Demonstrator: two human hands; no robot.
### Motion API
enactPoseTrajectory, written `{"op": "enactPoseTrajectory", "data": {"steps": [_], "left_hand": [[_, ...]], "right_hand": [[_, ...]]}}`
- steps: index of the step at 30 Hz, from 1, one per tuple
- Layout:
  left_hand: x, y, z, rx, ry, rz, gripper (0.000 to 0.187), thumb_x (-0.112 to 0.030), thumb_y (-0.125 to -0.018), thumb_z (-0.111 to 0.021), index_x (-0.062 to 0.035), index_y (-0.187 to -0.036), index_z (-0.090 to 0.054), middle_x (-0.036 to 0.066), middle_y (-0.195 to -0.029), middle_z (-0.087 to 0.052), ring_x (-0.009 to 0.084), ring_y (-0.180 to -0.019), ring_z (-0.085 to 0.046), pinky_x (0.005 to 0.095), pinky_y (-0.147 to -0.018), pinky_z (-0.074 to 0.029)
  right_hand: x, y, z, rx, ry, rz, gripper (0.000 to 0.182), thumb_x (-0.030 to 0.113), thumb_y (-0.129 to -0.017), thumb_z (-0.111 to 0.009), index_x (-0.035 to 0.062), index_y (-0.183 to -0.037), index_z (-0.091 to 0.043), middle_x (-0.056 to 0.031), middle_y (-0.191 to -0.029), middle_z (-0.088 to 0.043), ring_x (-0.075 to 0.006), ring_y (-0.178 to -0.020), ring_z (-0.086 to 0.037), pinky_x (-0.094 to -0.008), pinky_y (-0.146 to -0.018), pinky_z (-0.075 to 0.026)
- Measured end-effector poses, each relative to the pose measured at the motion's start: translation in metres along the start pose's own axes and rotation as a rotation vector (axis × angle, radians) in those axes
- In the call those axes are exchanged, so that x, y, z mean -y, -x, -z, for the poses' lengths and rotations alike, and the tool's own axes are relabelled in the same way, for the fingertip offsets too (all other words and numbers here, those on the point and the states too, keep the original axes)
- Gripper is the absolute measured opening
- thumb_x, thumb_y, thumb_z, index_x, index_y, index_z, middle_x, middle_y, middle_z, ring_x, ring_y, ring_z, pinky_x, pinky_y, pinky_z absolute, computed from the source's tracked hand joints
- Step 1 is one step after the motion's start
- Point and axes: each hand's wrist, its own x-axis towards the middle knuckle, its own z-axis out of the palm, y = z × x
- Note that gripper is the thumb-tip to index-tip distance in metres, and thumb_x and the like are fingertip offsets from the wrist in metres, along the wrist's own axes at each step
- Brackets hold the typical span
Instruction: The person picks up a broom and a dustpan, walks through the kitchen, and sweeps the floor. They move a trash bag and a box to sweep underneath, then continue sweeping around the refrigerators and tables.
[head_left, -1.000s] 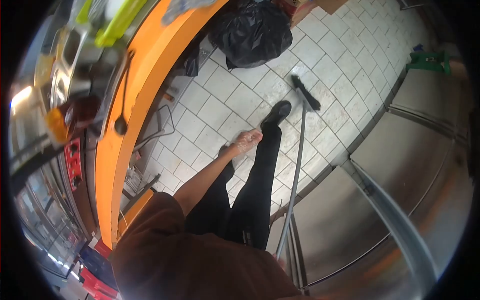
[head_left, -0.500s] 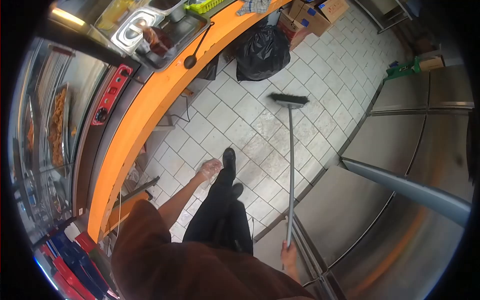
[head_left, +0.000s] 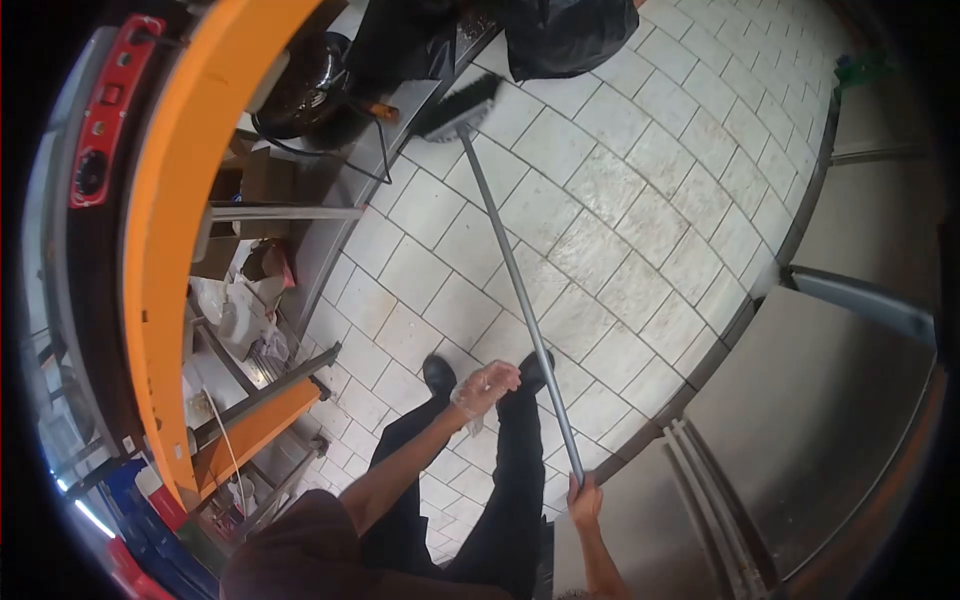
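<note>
A push broom with a long grey handle [head_left: 513, 275] slants across the tiles. Its dark-bristled head [head_left: 462, 110] rests at the base of the counter, beside a black bag [head_left: 565, 38]. Near the lower end of the handle, my right hand [head_left: 586, 497] is wrapped around it. My left hand [head_left: 487, 388], in a clear plastic glove, hovers above my legs, a little left of the handle and apart from it. Its fingers are stretched out and hold nothing.
An orange-edged counter [head_left: 160, 250] curves along the left, with boxes, bags and a cable on the shelves beneath. Steel cabinets [head_left: 800, 400] line the right, and a grey handle or opened edge [head_left: 865, 303] juts out there. White floor tiles [head_left: 620, 240] lie between.
The broom head has swung left to the counter base, its handle now tilting left. My left hand has moved right, toward the handle. My view and feet have shifted forward and left.
</note>
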Motion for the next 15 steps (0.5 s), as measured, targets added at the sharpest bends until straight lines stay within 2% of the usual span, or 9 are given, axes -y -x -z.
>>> {"op": "enactPoseTrajectory", "data": {"steps": [2,4,6,8,10,11,13,14,15], "left_hand": [[0.014,0.014,0.014,-0.076,-0.037,-0.031,0.020,-0.018,-0.091,-0.055,-0.0030,-0.104,-0.054,0.004,-0.088,-0.060,0.0129,-0.082,-0.058,0.0269,-0.077,-0.046],[0.040,0.020,0.038,-0.087,-0.015,-0.100,0.023,-0.019,-0.091,-0.055,-0.0018,-0.106,-0.053,0.005,-0.090,-0.061,0.0135,-0.082,-0.059,0.0272,-0.078,-0.046],[0.066,0.017,0.064,-0.074,-0.053,-0.109,0.024,-0.020,-0.091,-0.056,-0.0022,-0.106,-0.054,0.006,-0.091,-0.063,0.0130,-0.081,-0.059,0.0273,-0.078,-0.046],[0.060,-0.001,0.080,-0.052,-0.242,-0.089,0.023,-0.022,-0.090,-0.057,-0.0033,-0.103,-0.057,0.006,-0.091,-0.063,0.0122,-0.080,-0.059,0.0277,-0.077,-0.046],[0.041,-0.022,0.096,-0.042,-0.284,-0.130,0.023,-0.024,-0.090,-0.058,-0.0044,-0.101,-0.058,0.006,-0.091,-0.063,0.0125,-0.078,-0.059,0.0281,-0.074,-0.046],[0.045,-0.028,0.104,-0.086,-0.181,-0.170,0.023,-0.024,-0.089,-0.058,-0.0044,-0.101,-0.058,0.006,-0.091,-0.063,0.0131,-0.079,-0.058,0.0282,-0.073,-0.046],[0.033,-0.027,0.116,-0.116,-0.277,-0.128,0.021,-0.020,-0.090,-0.057,-0.0030,-0.102,-0.057,0.005,-0.091,-0.063,0.0129,-0.083,-0.059,0.0276,-0.077,-0.046],[0.025,-0.023,0.121,-0.145,-0.373,-0.095,0.018,-0.015,-0.091,-0.055,-0.0016,-0.103,-0.055,0.005,-0.091,-0.063,0.0127,-0.087,-0.059,0.0270,-0.081,-0.046],[0.023,-0.017,0.125,-0.144,-0.371,-0.090,0.018,-0.015,-0.091,-0.055,-0.0016,-0.103,-0.055,0.005,-0.091,-0.063,0.0127,-0.087,-0.059,0.0270,-0.081,-0.046]], "right_hand": [[0.026,-0.047,-0.042,0.017,0.033,0.012,0.024,0.024,-0.089,-0.055,0.0020,-0.082,-0.048,-0.0217,-0.054,-0.053,-0.0429,-0.054,-0.055,-0.0488,-0.046,-0.040],[0.026,-0.092,-0.091,0.057,-0.024,-0.022,0.024,0.024,-0.089,-0.054,0.0019,-0.083,-0.049,-0.0220,-0.055,-0.053,-0.0433,-0.054,-0.055,-0.0495,-0.046,-0.038],[0.038,-0.139,-0.133,-0.063,-0.046,0.065,0.025,0.025,-0.089,-0.054,0.0017,-0.081,-0.049,-0.0220,-0.054,-0.053,-0.0428,-0.052,-0.054,-0.0494,-0.047,-0.038],[0.066,-0.192,-0.159,-0.081,-0.105,0.106,0.029,0.028,-0.090,-0.053,0.0008,-0.081,-0.050,-0.0232,-0.055,-0.053,-0.0436,-0.054,-0.054,-0.0485,-0.046,-0.038],[0.077,-0.259,-0.211,-0.264,-0.159,0.266,0.032,0.030,-0.091,-0.051,0.0002,-0.080,-0.051,-0.0248,-0.058,-0.053,-0.0446,-0.056,-0.055,-0.0483,-0.047,-0.038],[0.111,-0.283,-0.208,-0.139,-0.119,0.131,0.035,0.032,-0.091,-0.049,-0.0024,-0.092,-0.054,-0.0274,-0.064,-0.056,-0.0450,-0.065,-0.057,-0.0505,-0.054,-0.042],[0.174,-0.340,-0.210,-0.196,-0.231,0.233,0.039,0.033,-0.092,-0.047,-0.0045,-0.093,-0.053,-0.0303,-0.068,-0.056,-0.0470,-0.066,-0.056,-0.0504,-0.055,-0.042],[0.214,-0.366,-0.204,-0.193,-0.283,0.210,0.040,0.033,-0.092,-0.046,-0.0056,-0.098,-0.052,-0.0317,-0.070,-0.056,-0.0473,-0.069,-0.056,-0.0504,-0.057,-0.043],[0.240,-0.399,-0.211,-0.277,-0.353,0.336,0.042,0.033,-0.092,-0.047,-0.0057,-0.109,-0.049,-0.0323,-0.073,-0.056,-0.0476,-0.072,-0.057,-0.0516,-0.060,-0.042]]}}
